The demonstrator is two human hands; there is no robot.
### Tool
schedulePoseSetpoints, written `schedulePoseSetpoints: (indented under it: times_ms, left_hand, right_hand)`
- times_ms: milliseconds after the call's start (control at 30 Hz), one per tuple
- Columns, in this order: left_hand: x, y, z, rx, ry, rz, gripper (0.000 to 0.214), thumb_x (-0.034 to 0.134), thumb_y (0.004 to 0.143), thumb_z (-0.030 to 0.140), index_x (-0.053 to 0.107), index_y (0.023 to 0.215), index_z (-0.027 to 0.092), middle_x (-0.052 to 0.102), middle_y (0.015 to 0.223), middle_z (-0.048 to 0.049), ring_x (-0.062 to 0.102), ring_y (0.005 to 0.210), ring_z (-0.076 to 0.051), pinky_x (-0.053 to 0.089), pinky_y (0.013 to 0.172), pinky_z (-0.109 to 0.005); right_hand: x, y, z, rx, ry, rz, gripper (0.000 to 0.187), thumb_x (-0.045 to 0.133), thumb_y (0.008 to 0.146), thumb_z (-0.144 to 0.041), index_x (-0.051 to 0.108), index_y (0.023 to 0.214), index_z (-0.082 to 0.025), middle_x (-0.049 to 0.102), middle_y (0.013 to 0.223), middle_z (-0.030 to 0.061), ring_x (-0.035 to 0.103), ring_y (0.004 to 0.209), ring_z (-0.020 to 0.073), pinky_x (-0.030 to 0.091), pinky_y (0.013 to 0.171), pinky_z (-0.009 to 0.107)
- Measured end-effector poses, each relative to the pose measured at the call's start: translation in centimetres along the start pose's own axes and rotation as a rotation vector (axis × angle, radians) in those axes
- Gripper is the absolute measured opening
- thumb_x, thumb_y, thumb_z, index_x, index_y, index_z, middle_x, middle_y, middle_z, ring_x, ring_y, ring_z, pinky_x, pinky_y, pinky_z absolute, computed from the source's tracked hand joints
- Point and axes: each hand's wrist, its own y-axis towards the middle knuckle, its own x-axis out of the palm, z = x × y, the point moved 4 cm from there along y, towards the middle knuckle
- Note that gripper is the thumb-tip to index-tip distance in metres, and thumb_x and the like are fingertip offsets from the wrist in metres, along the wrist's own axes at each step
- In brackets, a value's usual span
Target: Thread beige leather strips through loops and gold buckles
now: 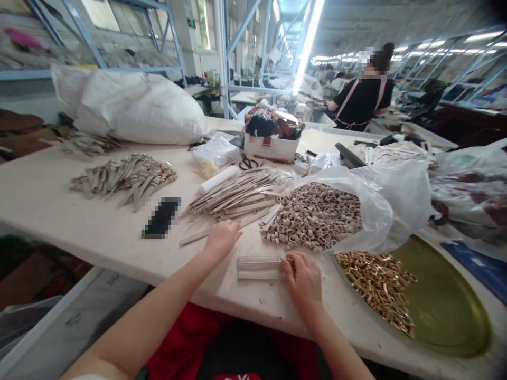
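My left hand (224,238) is closed over a long beige strap (194,237) lying on the table, its fingers bent across the middle of it. Beside the right end of a clear rectangular block (258,268) is my right hand (306,277), its fingers curled together. Something small and dark gold shows between those fingertips, mostly hidden. Just beyond my left hand lies a stack of loose beige straps (237,192). A heap of small beige loops (317,216) spills from a plastic bag (392,200). To the right, gold metal pieces (380,285) lie on an oval tray (447,306).
Bundled straps (127,177) and a blurred dark object (161,217) lie on the left. Behind the stack are scissors (249,162), a white roll (219,179) and a filled box (271,145). A big white sack (130,108) rests at the back; a person (362,100) stands beyond.
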Motion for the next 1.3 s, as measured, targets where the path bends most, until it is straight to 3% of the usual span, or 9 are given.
schedulePoseSetpoints:
  times_ms: [133, 433, 633, 800, 867, 933, 1000, 1100, 1300]
  left_hand:
    - [-0.2, 1.1, -3.7, -0.079, 0.11, 0.011, 0.019, 0.051, 0.081, 0.027, 0.062, 0.09, 0.015, 0.059, 0.093, -0.0107, 0.056, 0.09, -0.023, 0.039, 0.078, -0.031]
    - [0.2, 0.6, -4.7, -0.11, 0.16, 0.032, 0.022, 0.045, 0.083, 0.027, 0.059, 0.095, 0.016, 0.059, 0.099, -0.0102, 0.054, 0.093, -0.022, 0.039, 0.079, -0.029]
    - [-0.8, 0.0, -6.7, -0.156, 0.111, 0.001, 0.014, 0.055, 0.072, 0.028, 0.062, 0.076, 0.017, 0.064, 0.081, -0.0068, 0.058, 0.078, -0.02, 0.04, 0.066, -0.025]
    - [-2.2, -2.0, -7.0, -0.223, 0.043, 0.11, 0.016, 0.044, 0.076, 0.026, 0.056, 0.075, 0.015, 0.062, 0.079, -0.0088, 0.057, 0.075, -0.021, 0.04, 0.063, -0.028]
    - [-2.5, -3.2, -6.1, -0.236, -0.035, 0.165, 0.019, 0.04, 0.078, 0.026, 0.052, 0.086, 0.014, 0.061, 0.08, -0.0084, 0.057, 0.074, -0.021, 0.041, 0.062, -0.029]
    - [-2.3, -4.5, -4.2, -0.191, -0.309, 0.15, 0.02, 0.039, 0.077, 0.024, 0.047, 0.093, 0.014, 0.059, 0.076, -0.0039, 0.058, 0.068, -0.016, 0.042, 0.061, -0.026]
    - [-1.2, -5.8, -1.2, -0.107, -0.721, -0.028, 0.019, 0.037, 0.077, 0.023, 0.045, 0.094, 0.016, 0.056, 0.071, 0.001, 0.054, 0.055, -0.011, 0.041, 0.054, -0.022]
    - [0.8, -8.0, 3.4, -0.124, -1.093, -0.33, 0.02, 0.038, 0.078, 0.029, 0.047, 0.089, 0.016, 0.047, 0.06, 0.0058, 0.039, 0.04, -0.005, 0.03, 0.041, -0.018]
    - [2.8, -10.5, 7.9, -0.237, -1.394, -0.672, 0.019, 0.044, 0.076, 0.029, 0.049, 0.087, 0.015, 0.043, 0.056, 0.0077, 0.03, 0.035, -0.002, 0.02, 0.036, -0.016]
  right_hand:
    - [0.9, -0.6, 0.6, 0.002, 0.007, 0.024, 0.025, 0.044, 0.083, -0.036, 0.057, 0.094, -0.018, 0.06, 0.097, 0.0098, 0.05, 0.09, 0.0243, 0.034, 0.078, 0.036]
    - [0.5, -0.7, 0.5, 0.006, 0.026, 0.032, 0.023, 0.043, 0.084, -0.034, 0.057, 0.092, -0.018, 0.061, 0.094, 0.0095, 0.05, 0.09, 0.0234, 0.035, 0.08, 0.036]
    - [0.6, -0.9, 0.1, -0.01, 0.064, 0.05, 0.021, 0.045, 0.084, -0.032, 0.056, 0.093, -0.016, 0.06, 0.097, 0.0103, 0.05, 0.093, 0.0237, 0.036, 0.083, 0.039]
    - [-2.2, -0.8, 2.2, 0.025, 0.181, 0.198, 0.022, 0.043, 0.084, -0.031, 0.053, 0.096, -0.016, 0.057, 0.099, 0.0109, 0.05, 0.096, 0.0228, 0.038, 0.085, 0.04]
    - [-3.7, -0.6, 4.1, 0.124, 0.178, 0.234, 0.023, 0.042, 0.084, -0.031, 0.052, 0.097, -0.014, 0.056, 0.094, 0.011, 0.052, 0.088, 0.0218, 0.041, 0.08, 0.038]
    - [-4.4, -0.3, 5.8, 0.208, 0.149, 0.181, 0.025, 0.041, 0.084, -0.03, 0.052, 0.097, -0.012, 0.056, 0.09, 0.0114, 0.053, 0.079, 0.021, 0.042, 0.074, 0.037]
    - [-4.2, 0.2, 6.5, 0.226, 0.134, 0.074, 0.025, 0.042, 0.082, -0.027, 0.054, 0.096, -0.011, 0.057, 0.088, 0.011, 0.053, 0.074, 0.02, 0.042, 0.072, 0.035]
    - [-2.7, 1.3, 6.0, 0.151, 0.162, -0.096, 0.018, 0.049, 0.077, -0.023, 0.059, 0.09, -0.016, 0.059, 0.087, 0.0066, 0.054, 0.072, 0.0171, 0.042, 0.069, 0.029]
    - [-1.2, 2.7, 5.2, 0.129, 0.238, -0.242, 0.009, 0.057, 0.069, -0.017, 0.063, 0.075, -0.018, 0.057, 0.08, 0.0048, 0.053, 0.074, 0.0176, 0.039, 0.073, 0.03]
